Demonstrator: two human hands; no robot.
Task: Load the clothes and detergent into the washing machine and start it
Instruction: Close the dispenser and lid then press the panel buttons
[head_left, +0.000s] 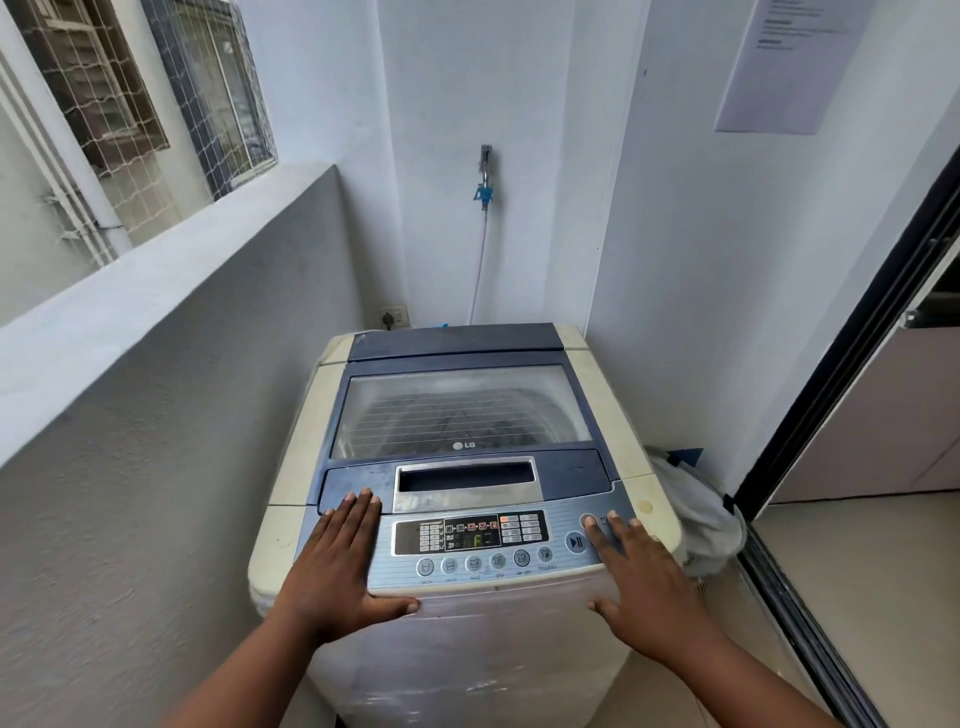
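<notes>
Cream and blue, the washing machine (462, 467) stands in a corner with its clear lid (460, 410) shut; dark clothes (467, 421) show faintly inside. Both hands lie flat and open, gripping nothing: left hand (337, 566) beside the control panel (470, 540), right hand (644, 577) with a fingertip on a round button (587, 520).

Left hand (340, 564), right hand (641, 577): flat, fingers spread.
</notes>
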